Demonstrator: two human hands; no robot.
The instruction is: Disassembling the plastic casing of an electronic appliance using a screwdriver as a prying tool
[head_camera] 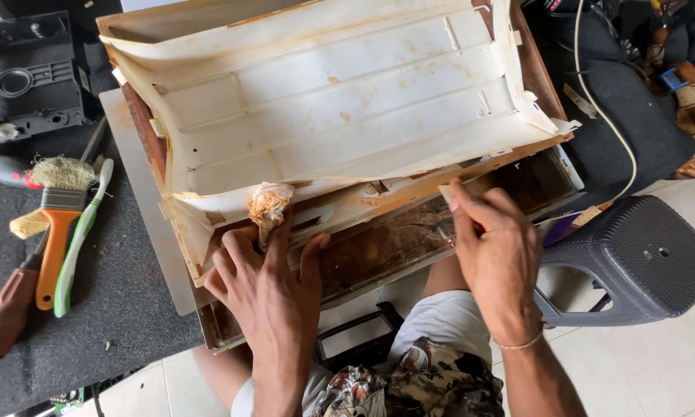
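Two bare hands at work on one casing, both at its near edge.

Left hand: fingers spread flat over the near lower-left corner, pinning a small stained wad of cloth against the shell; grip is a press, not a closed fist.

Right hand: fingertips pinched narrow on the near rim, toward the right end; whatever sits between them is hidden, so I cannot tell if it holds a tool.

Yellowed plastic casing: lies directly ahead of both hands, long axis running left to right, hollow side up, resting tilted on a rusty brown tray. Left hand is nearer the corner, right hand nearer the middle rim.

Adjacent, well left: orange-handled brush, green toothbrush. Right: grey plastic stool.
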